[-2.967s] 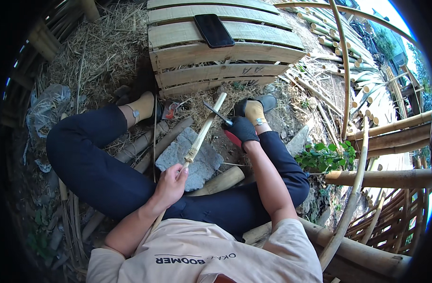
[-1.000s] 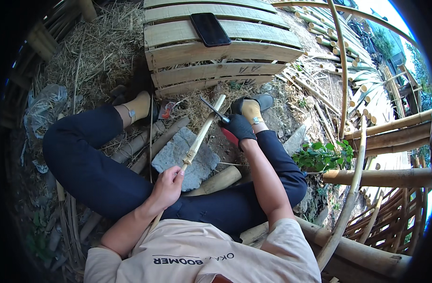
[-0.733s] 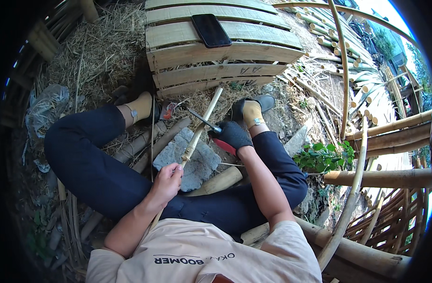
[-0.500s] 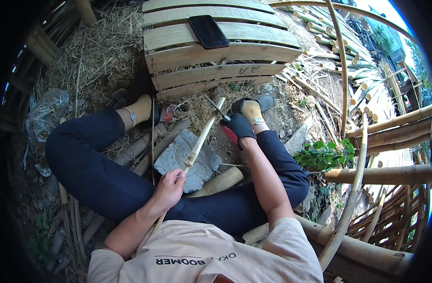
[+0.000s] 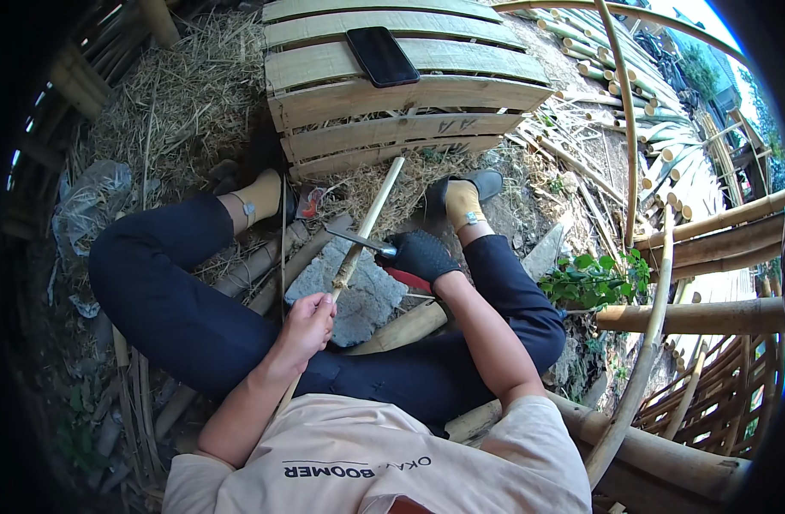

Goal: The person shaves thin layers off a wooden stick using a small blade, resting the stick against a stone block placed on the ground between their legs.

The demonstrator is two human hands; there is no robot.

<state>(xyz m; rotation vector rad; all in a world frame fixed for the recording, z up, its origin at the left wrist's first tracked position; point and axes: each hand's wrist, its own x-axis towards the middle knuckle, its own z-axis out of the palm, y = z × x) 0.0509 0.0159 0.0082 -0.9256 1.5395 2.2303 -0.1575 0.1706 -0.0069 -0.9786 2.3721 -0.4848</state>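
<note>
My left hand [image 5: 308,319] is bare and grips a thin bamboo stick [image 5: 364,225] that slants up and to the right toward a wooden pallet [image 5: 384,92]. My right hand [image 5: 420,254] wears a black glove and holds a knife [image 5: 358,241] by its red handle, the dark blade lying across the stick near its middle. Below the stick sits a flat grey stone [image 5: 358,287] between my legs. I sit on the ground in dark trousers, a foot on each side of the stone.
A black phone [image 5: 382,55] lies on the pallet. Straw and bamboo scraps cover the ground. Thick bamboo poles [image 5: 692,315] and a bent bamboo strip [image 5: 645,360] stand at the right, next to a green leafy plant [image 5: 593,278]. A crumpled plastic bag [image 5: 88,204] lies at left.
The knife in my right hand has moved back and forth along the stick, lower at 0.7 s ago, up again, and now lower on the stick. My left hand stays put.
</note>
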